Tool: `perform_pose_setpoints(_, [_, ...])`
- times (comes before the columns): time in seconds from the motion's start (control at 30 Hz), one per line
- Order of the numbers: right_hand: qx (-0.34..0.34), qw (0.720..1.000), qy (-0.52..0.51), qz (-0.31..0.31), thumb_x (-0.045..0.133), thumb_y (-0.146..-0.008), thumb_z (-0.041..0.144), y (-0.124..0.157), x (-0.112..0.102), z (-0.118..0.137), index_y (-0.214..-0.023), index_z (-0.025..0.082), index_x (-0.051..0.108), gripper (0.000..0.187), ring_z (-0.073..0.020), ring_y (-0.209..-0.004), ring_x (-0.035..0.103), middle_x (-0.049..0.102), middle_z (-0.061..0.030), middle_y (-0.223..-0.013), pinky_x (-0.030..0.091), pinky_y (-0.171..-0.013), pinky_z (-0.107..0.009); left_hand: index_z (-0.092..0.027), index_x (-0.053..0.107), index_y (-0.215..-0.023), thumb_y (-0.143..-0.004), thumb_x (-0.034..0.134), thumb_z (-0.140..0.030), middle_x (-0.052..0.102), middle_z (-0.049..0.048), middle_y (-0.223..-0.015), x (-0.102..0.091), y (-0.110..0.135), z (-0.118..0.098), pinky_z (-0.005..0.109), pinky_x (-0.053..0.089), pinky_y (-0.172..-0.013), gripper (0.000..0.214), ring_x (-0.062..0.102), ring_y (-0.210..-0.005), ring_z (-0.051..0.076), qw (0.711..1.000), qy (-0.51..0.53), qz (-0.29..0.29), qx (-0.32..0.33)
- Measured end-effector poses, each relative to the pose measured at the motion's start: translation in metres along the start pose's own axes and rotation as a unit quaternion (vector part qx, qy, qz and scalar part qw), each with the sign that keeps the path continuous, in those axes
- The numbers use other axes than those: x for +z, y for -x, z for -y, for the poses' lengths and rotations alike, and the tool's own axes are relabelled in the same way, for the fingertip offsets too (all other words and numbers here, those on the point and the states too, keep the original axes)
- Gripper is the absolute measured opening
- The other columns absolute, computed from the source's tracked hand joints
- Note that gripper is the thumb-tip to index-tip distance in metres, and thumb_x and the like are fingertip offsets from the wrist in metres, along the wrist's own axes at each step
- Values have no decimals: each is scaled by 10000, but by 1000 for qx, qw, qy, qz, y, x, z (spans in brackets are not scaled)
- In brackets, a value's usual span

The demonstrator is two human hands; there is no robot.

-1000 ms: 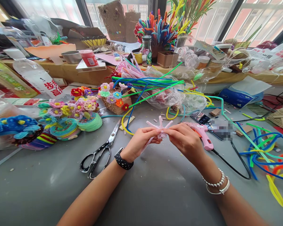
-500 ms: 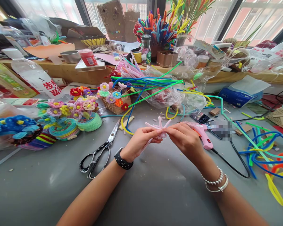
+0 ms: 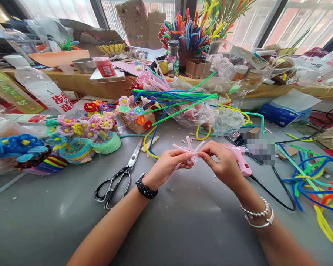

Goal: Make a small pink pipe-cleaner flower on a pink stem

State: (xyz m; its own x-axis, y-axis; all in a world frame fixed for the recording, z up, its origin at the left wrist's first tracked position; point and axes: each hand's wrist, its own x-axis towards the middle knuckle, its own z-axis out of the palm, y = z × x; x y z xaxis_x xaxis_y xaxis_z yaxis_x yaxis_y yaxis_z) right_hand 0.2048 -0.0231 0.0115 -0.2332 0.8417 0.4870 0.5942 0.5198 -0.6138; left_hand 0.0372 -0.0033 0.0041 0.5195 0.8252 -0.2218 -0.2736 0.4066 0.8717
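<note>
Pale pink pipe cleaners [image 3: 189, 145], bunched into a spiky shape with ends fanning upward, are held above the grey table. My left hand [image 3: 170, 162], with a dotted black band at the wrist, pinches the bunch from the left. On the other side my right hand [image 3: 223, 160] has thumb and forefinger closed at the bunch's right edge, on one of its stems. Part of the bunch is hidden behind my fingers. Black-handled scissors [image 3: 119, 177] lie left of my hands. A pink glue gun [image 3: 241, 159] rests just beyond my right hand, partly covered by it.
Flower-topped pots [image 3: 105, 142] and a small woven basket [image 3: 137, 122] stand at the left. Green and blue pipe cleaners [image 3: 183, 98] lie over plastic bags behind. A phone [image 3: 235, 138] and tangled coloured pipe cleaners [image 3: 308, 177] are at the right. The glue gun's black cord [image 3: 277, 197] loops nearby.
My right hand has shifted slightly right, its fingers lifting and opening into a looser pinch at the bunch's edge. My left hand keeps its hold. The view has shifted slightly.
</note>
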Motion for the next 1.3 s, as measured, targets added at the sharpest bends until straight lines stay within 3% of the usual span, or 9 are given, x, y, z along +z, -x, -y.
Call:
perform_pose_setpoints(0.23, [-93, 991, 88, -32, 465, -837, 186, 0, 3, -3, -722, 174, 500, 122, -153, -674, 502, 541, -39, -698, 413, -610, -272, -105, 662, -698, -661, 655, -275, 610, 27, -680, 0, 0, 0, 236, 428, -654, 174, 526, -639, 79, 1000, -6, -19, -1])
perform_pose_setpoints(0.33, [-123, 983, 120, -65, 463, -832, 143, 1, 3, -5, -819, 180, 518, 68, -157, -739, 533, 573, -51, -771, 438, -652, -270, -118, 663, -704, -663, 651, -274, 605, 13, -670, 1, 0, -1, 237, 419, -658, 161, 517, -631, 74, 1000, 5, -18, -10])
perform_pose_setpoints(0.43, [-174, 967, 168, -72, 484, -813, 101, 3, 2, -6, -914, 187, 521, 138, -155, -798, 546, 592, -60, -845, 448, -694, -261, -118, 657, -684, -662, 652, -262, 597, 3, -648, 2, 1, -3, 233, 413, -654, 147, 512, -614, 69, 1000, 15, -11, -22])
perform_pose_setpoints(0.57, [-231, 942, 231, -81, 482, -799, 59, 8, 2, -7, -925, 188, 539, 189, -141, -727, 547, 604, -53, -817, 442, -647, -246, -123, 647, -659, -662, 653, -250, 599, -5, -640, 2, 1, -3, 224, 411, -632, 127, 514, -592, 62, 1000, 16, 1, -25])
perform_pose_setpoints(0.73, [-254, 923, 283, -56, 463, -812, 82, 11, 0, -8, -965, 194, 554, 209, -133, -671, 532, 603, -69, -904, 431, -628, -265, -127, 640, -669, -680, 639, -249, 595, -15, -627, 1, 1, -1, 216, 413, -609, 122, 516, -566, 56, 1000, -3, -3, -11])
perform_pose_setpoints(0.83, [-231, 940, 248, -51, 471, -809, 82, 10, 0, -7, -924, 201, 567, 191, -126, -683, 536, 585, -57, -890, 434, -612, -251, -124, 634, -665, -681, 637, -253, 596, -11, -635, 0, 1, 0, 214, 415, -605, 130, 522, -568, 58, 1000, -22, 1, 7])
perform_pose_setpoints(1.0, [-122, 983, 110, -79, 506, -799, 127, 7, 4, -2, -842, 214, 580, 122, -111, -658, 514, 492, -30, -819, 435, -547, -233, -122, 634, -687, -689, 628, -259, 602, -2, -663, 3, 2, 0, 213, 420, -612, 137, 529, -598, 69, 996, -69, -18, 56])
perform_pose_setpoints(1.2, [-8, 996, 12, -89, 540, -774, 129, 5, 8, 7, -782, 196, 590, 84, -69, -511, 392, 426, -6, -781, 393, -459, -218, -114, 641, -738, -694, 621, -272, 615, 20, -669, 10, 5, 1, 219, 436, -609, 166, 539, -619, 90, 979, -141, -65, 133])
perform_pose_setpoints(1.3, [-32, 993, 60, -95, 526, -784, 131, 6, 8, 6, -834, 195, 579, 96, -73, -529, 409, 437, -19, -821, 405, -484, -225, -114, 648, -762, -691, 620, -289, 628, 32, -687, 10, 4, 2, 234, 446, -627, 191, 548, -629, 100, 976, -146, -77, 141])
